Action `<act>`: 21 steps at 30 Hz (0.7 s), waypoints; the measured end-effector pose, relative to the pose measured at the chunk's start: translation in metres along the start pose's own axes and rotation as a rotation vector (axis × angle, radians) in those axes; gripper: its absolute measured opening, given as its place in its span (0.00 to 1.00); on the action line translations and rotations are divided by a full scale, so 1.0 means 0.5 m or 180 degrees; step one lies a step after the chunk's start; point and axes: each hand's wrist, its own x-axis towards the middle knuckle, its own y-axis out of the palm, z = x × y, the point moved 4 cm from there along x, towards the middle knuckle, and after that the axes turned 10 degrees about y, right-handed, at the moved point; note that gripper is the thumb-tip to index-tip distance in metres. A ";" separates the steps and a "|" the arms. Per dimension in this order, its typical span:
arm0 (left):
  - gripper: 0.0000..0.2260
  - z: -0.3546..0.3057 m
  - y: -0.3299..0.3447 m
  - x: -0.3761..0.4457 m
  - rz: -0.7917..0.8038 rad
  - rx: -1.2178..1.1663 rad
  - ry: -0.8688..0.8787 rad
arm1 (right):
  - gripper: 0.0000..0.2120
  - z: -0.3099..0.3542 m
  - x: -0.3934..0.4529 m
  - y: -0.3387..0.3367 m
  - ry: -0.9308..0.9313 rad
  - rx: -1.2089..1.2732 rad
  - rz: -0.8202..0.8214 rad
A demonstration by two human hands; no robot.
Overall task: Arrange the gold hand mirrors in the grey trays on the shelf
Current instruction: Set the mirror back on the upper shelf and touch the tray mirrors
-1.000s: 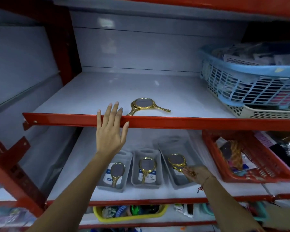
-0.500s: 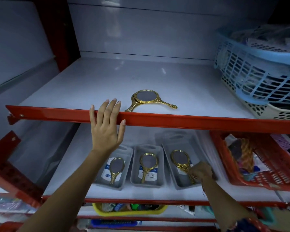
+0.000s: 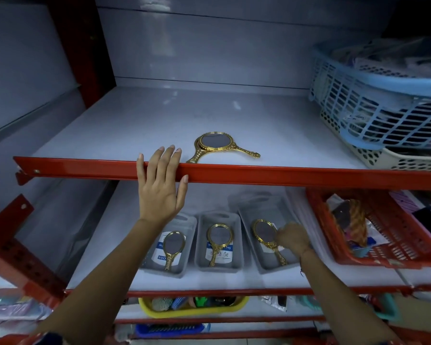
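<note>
Gold oval hand mirror (image 3: 268, 236) lies in the rightmost grey plastic tray (image 3: 259, 215) on the lower shelf; right hand (image 3: 291, 238) curled at its rim, grip unclear. Left hand (image 3: 161, 185) spread flat on the red shelf rail (image 3: 284, 174). Placement step looks nearly finished. Next: stacked gold mirrors (image 3: 215, 143) on the upper shelf need reaching.

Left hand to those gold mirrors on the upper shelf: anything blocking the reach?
Nothing visible does. The left hand rests open on the red shelf edge, and the stacked gold mirrors lie just beyond its fingertips, to their right, on bare white shelf.
</note>
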 end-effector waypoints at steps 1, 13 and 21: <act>0.23 0.000 -0.002 0.000 0.0039 -0.0012 -0.0011 | 0.08 0.016 -0.018 -0.015 -0.0094 0.0078 0.0095; 0.24 -0.002 -0.041 -0.001 0.0613 -0.0167 -0.0015 | 0.12 0.247 -0.367 -0.236 -0.1350 0.1430 0.1386; 0.23 0.001 -0.054 0.001 0.0757 -0.0211 0.0026 | 0.07 0.404 -0.287 -0.280 -0.1444 0.1210 -0.0178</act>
